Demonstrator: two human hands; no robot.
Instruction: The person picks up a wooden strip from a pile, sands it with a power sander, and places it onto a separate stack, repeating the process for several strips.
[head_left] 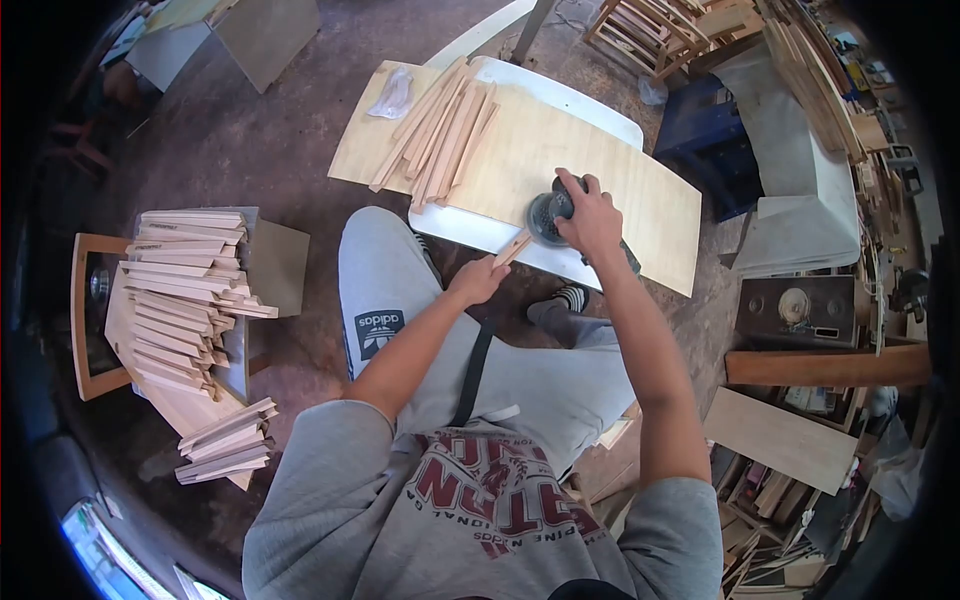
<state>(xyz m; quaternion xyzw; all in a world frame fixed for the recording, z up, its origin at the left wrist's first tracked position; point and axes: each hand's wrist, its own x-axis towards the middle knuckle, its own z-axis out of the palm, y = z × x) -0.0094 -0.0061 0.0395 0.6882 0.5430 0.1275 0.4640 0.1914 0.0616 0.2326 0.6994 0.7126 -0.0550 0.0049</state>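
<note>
My right hand (pixel 592 218) is wrapped round the top of a dark round power sander (pixel 547 218), which stands over the plywood board (pixel 640 200). My left hand (pixel 478 281) grips the near end of a short wooden strip (pixel 513 246); the strip's far end reaches the sander's edge, and whether it lies under the pad cannot be made out. On the board's left part lies a loose pile of wooden strips (pixel 445 135), with a clear plastic bag (pixel 392 93) beside it. A white panel (pixel 470 226) shows under the board.
Many stacked wooden strips (pixel 180 310) lie on a low surface at the left, near a wooden frame (pixel 88 375). A blue stand (pixel 705 140), a draped sheet (pixel 800 230), an old speaker box (pixel 797 305) and a wooden panel (pixel 780 438) line the right side.
</note>
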